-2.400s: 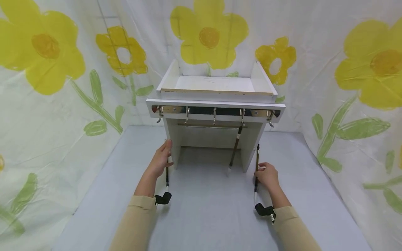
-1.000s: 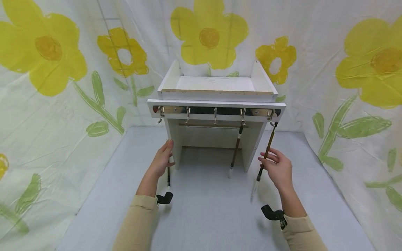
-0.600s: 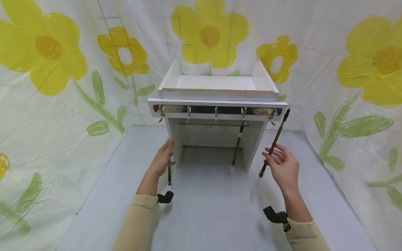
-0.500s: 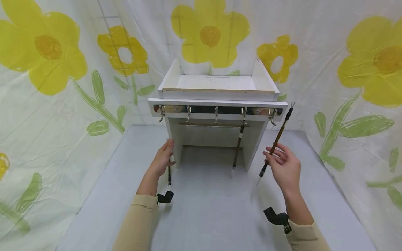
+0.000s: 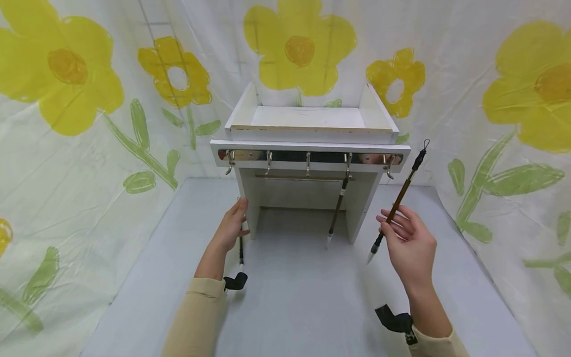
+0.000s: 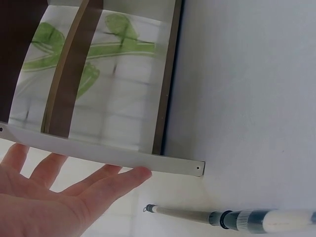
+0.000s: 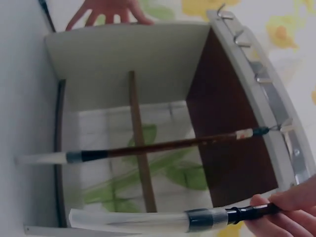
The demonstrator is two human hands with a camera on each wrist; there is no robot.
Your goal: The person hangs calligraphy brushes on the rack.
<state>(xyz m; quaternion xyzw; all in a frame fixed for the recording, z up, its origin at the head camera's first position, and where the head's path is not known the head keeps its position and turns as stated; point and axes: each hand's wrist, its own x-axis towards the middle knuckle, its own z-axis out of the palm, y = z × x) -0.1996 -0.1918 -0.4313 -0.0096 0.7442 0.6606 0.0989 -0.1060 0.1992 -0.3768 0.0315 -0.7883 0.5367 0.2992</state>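
Observation:
Between thumb and fingers, my right hand [image 5: 412,245] pinches a calligraphy brush [image 5: 403,188] with a brown handle. Its looped end points up and its pale bristles down, to the right of the white shelf [image 5: 312,135]. My left hand [image 5: 228,229] rests on the shelf's left side panel, its fingers [image 6: 113,185] straight in the left wrist view. A second brush [image 5: 337,206] hangs from one of the hooks on the shelf's front rail [image 5: 292,156]. Beside my left hand a third brush [image 6: 192,215] lies on the table, partly hidden in the head view.
The rightmost hook [image 5: 390,166] is close to the held brush. The shelf stands on a pale table [image 5: 303,297] with a flowered curtain [image 5: 214,59] behind it. Black wrist cameras [image 5: 394,320] sit on both wrists.
My right hand has lifted the brush from the table beside the shelf, then moved right and closer to me, its loop now right of the rail's end. My left hand has stayed put.

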